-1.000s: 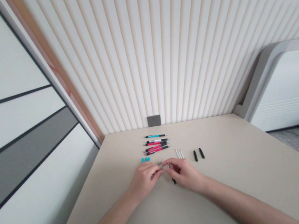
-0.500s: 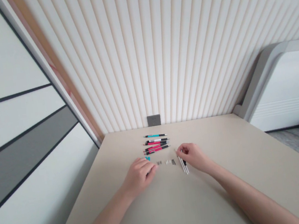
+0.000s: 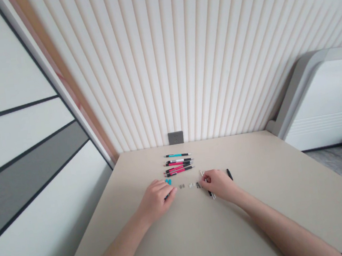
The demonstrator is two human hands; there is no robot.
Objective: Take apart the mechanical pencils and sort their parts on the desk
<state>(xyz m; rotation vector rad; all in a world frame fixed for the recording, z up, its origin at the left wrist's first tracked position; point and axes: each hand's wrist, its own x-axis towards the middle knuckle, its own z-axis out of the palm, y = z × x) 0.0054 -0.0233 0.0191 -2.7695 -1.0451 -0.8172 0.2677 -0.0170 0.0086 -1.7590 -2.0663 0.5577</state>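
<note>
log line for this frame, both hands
left hand: beside teal caps | right hand: over white rods | rest: pens, small grey parts, black piece, beige table

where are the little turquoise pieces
In the head view, the small turquoise plastic pieces lie on the beige tabletop, just beyond the left hand and just below the pink-and-black pens.

Slim white pen tubes [image 3: 203, 175] lie slanted under the right hand [image 3: 219, 185], a black pen barrel [image 3: 210, 193] showing at their lower end. A dark pen piece [image 3: 166, 197] pokes out beneath the left hand [image 3: 154, 201]. Tiny grey and white pen parts [image 3: 190, 185] sit in a loose row between the hands.
</note>
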